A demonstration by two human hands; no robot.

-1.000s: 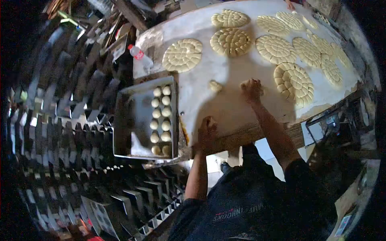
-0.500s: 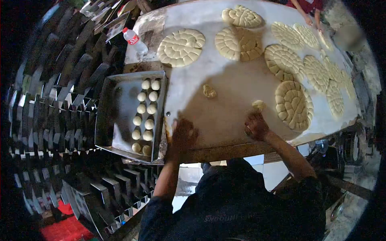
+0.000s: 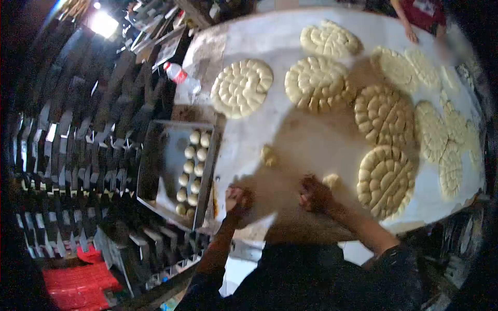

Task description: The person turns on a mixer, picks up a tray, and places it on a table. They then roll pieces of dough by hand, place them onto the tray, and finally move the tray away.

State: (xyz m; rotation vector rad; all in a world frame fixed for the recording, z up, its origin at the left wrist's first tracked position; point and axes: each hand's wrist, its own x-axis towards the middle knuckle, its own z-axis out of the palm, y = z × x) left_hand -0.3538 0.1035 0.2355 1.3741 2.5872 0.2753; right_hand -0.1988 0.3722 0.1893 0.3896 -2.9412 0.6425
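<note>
From left to right, you have twelve small, round, pale dough balls in two columns in one grey rectangular metal tray, then two small, irregular yellowish dough lumps lying apart on the table. Five large, pale, segmented dough rounds can be told singly, and more rounds crowd together at the far right, too blurred to count surely. Your left hand hovers over or rests at the near edge, its fingers curled in; you cannot tell whether they hold anything. The left lump lies beyond that hand and to its right, well apart from the fingers. Your right hand has its fingers bent down and in, and what is under them is hidden; the right lump sits just beside this hand, to its right and slightly beyond the knuckles. Under all this is a broad, whitish table with brown stains at its left end and your shadow across the middle. Past your left side stand dark, closely packed metal racks, with red plastic crates low down and a bright light above; a clear bottle with a red cap and label is beyond the tray. At the far right, a person in maroon has a hand at the table's edge.
</note>
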